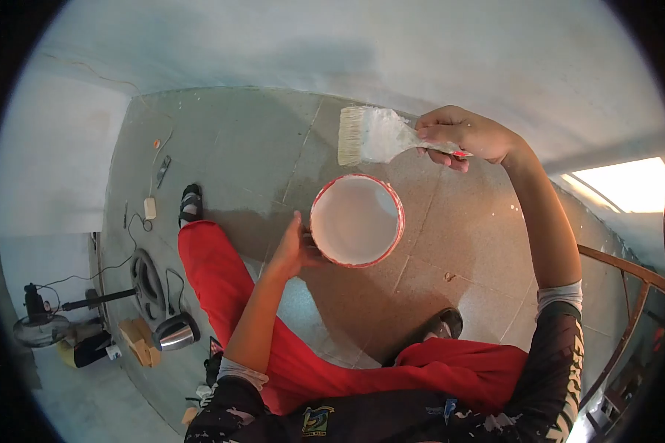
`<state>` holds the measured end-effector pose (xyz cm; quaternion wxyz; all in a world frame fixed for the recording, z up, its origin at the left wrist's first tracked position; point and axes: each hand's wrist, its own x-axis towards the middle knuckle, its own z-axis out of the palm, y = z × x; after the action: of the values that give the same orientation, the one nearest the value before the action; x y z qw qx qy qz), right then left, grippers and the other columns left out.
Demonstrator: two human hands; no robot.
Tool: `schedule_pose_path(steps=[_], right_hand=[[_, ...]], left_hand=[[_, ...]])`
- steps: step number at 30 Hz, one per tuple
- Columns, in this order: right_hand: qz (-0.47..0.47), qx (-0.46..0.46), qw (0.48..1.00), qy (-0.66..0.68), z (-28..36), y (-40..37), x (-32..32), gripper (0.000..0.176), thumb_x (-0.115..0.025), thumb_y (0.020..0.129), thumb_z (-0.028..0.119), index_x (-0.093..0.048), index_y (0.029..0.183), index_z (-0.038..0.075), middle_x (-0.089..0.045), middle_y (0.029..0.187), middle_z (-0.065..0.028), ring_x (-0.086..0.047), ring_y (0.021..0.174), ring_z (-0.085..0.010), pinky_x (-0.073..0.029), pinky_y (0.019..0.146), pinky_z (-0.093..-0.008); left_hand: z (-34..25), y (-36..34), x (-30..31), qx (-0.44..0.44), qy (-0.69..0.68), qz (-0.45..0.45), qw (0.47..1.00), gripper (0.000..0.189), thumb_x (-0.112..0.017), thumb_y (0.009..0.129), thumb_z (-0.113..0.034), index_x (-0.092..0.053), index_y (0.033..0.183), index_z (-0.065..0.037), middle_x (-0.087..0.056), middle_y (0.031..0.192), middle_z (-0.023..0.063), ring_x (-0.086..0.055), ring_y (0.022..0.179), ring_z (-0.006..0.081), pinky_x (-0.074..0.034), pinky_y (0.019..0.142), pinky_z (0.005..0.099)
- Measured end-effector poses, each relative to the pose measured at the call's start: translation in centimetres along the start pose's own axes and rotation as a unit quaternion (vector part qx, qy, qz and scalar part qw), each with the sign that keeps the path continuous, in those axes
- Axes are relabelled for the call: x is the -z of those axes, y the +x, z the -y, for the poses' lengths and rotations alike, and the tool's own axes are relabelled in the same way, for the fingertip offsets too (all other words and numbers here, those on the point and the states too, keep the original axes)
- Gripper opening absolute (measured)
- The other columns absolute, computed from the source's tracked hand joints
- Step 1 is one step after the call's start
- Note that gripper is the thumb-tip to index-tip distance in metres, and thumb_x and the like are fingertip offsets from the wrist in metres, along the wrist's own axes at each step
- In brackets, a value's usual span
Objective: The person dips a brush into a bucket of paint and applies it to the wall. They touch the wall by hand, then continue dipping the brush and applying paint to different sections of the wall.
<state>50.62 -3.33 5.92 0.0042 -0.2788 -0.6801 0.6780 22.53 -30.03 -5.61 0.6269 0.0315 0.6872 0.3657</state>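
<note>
My right hand (469,136) is closed round the handle of a wide paintbrush (380,136). Its pale bristles point left, and white paint coats the ferrule and part of the handle. Below the brush is a round paint bucket (357,221) with a red rim, holding whitish liquid. The brush is apart from the bucket. At the bucket's left side, my left hand (297,249) supports it, with the thumb up along the wall and the other fingers partly hidden behind or under it.
A pale wall (436,52) rises ahead above the tiled floor (244,140). On the left are a pedestal fan (44,325), a metal kettle (176,334), a cardboard box (139,341) and a power cord with a white block (150,208). A rusty metal frame (628,273) stands at right.
</note>
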Motion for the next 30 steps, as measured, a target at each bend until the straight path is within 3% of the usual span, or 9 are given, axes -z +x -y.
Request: schedule_pose_path(steps=[6,10,13,15,18,19,21,28,30], right_hand=[[0.025,0.036,0.999,0.003,-0.2,0.5,-0.4,0.027,-0.051,0.093,0.026,-0.057,0.078,0.005,-0.049,0.057,0.0000,-0.045,0.047,-0.0086,-0.033,0.042,-0.0257],[0.058,0.062,0.996,0.004,0.0,-0.1,-0.4,0.027,-0.053,0.093,0.027,-0.057,0.078,0.005,-0.051,0.058,-0.0006,-0.046,0.047,-0.0092,-0.033,0.043,-0.0257],[0.056,0.074,0.996,0.012,0.2,-1.0,-0.1,0.028,-0.053,0.093,0.027,-0.057,0.079,0.004,-0.051,0.059,-0.0010,-0.046,0.047,-0.0092,-0.033,0.043,-0.0253],[0.055,0.084,0.995,0.021,-0.1,-1.5,0.1,0.028,-0.053,0.093,0.027,-0.058,0.080,0.003,-0.052,0.059,-0.0012,-0.046,0.047,-0.0092,-0.034,0.043,-0.0251],[0.044,0.117,0.991,0.043,-0.5,-1.7,0.2,0.028,-0.052,0.093,0.028,-0.060,0.082,0.002,-0.051,0.060,-0.0009,-0.045,0.046,-0.0087,-0.033,0.042,-0.0247],[0.046,0.124,0.990,0.056,-0.5,-1.7,0.2,0.029,-0.052,0.093,0.028,-0.060,0.084,0.002,-0.051,0.060,-0.0008,-0.045,0.046,-0.0086,-0.033,0.042,-0.0246],[0.046,0.134,0.988,0.067,-0.6,-1.8,0.4,0.029,-0.052,0.093,0.028,-0.061,0.085,0.002,-0.051,0.060,-0.0006,-0.045,0.046,-0.0084,-0.033,0.042,-0.0246],[0.055,0.135,0.986,0.083,0.0,-2.4,0.1,0.028,-0.051,0.094,0.027,-0.061,0.086,0.002,-0.051,0.060,-0.0004,-0.043,0.047,-0.0083,-0.033,0.043,-0.0244],[0.048,0.136,0.986,0.081,-0.2,-2.2,0.5,0.028,-0.051,0.093,0.027,-0.061,0.085,0.002,-0.050,0.059,-0.0005,-0.043,0.046,-0.0083,-0.033,0.041,-0.0243]], left_hand=[[-0.6,-3.2,0.2,0.000,-0.024,0.015,1.000,0.079,-0.027,0.097,-0.066,-0.037,0.132,0.003,-0.048,0.125,0.0287,-0.057,0.113,0.0407,-0.052,0.086,0.0625],[-0.6,-3.2,0.0,-0.013,0.011,-0.012,1.000,0.078,-0.028,0.096,-0.068,-0.036,0.134,-0.001,-0.048,0.126,0.0277,-0.058,0.110,0.0411,-0.053,0.084,0.0606],[-0.6,-1.7,0.5,-0.061,0.101,-0.064,0.991,0.064,-0.044,0.097,-0.057,-0.045,0.128,-0.002,-0.054,0.122,0.0220,-0.062,0.105,0.0355,-0.055,0.083,0.0510],[-1.8,0.0,0.3,-0.305,0.405,-0.131,0.852,0.047,-0.060,0.094,-0.041,-0.054,0.117,-0.001,-0.061,0.113,0.0163,-0.065,0.098,0.0283,-0.054,0.080,0.0410],[-4.3,0.7,-2.1,-0.414,0.444,-0.134,0.783,0.031,-0.065,0.091,-0.022,-0.058,0.110,0.001,-0.066,0.105,0.0133,-0.065,0.097,0.0261,-0.052,0.081,0.0390],[-5.0,0.6,-3.0,-0.418,0.448,-0.133,0.779,0.031,-0.065,0.091,-0.022,-0.058,0.110,0.001,-0.066,0.105,0.0133,-0.065,0.097,0.0261,-0.052,0.081,0.0390],[-6.0,0.6,-4.2,-0.422,0.571,-0.176,0.682,0.025,-0.065,0.088,-0.018,-0.060,0.105,0.000,-0.064,0.102,0.0155,-0.066,0.089,0.0294,-0.053,0.078,0.0402],[-6.5,0.2,-6.8,-0.416,0.653,-0.212,0.597,0.016,-0.062,0.085,-0.016,-0.061,0.092,-0.002,-0.064,0.092,0.0160,-0.065,0.083,0.0337,-0.052,0.072,0.0439],[-6.6,0.9,-7.1,-0.418,0.695,-0.229,0.539,0.016,-0.060,0.085,-0.018,-0.062,0.090,-0.004,-0.065,0.087,0.0146,-0.064,0.079,0.0344,-0.050,0.072,0.0458]])
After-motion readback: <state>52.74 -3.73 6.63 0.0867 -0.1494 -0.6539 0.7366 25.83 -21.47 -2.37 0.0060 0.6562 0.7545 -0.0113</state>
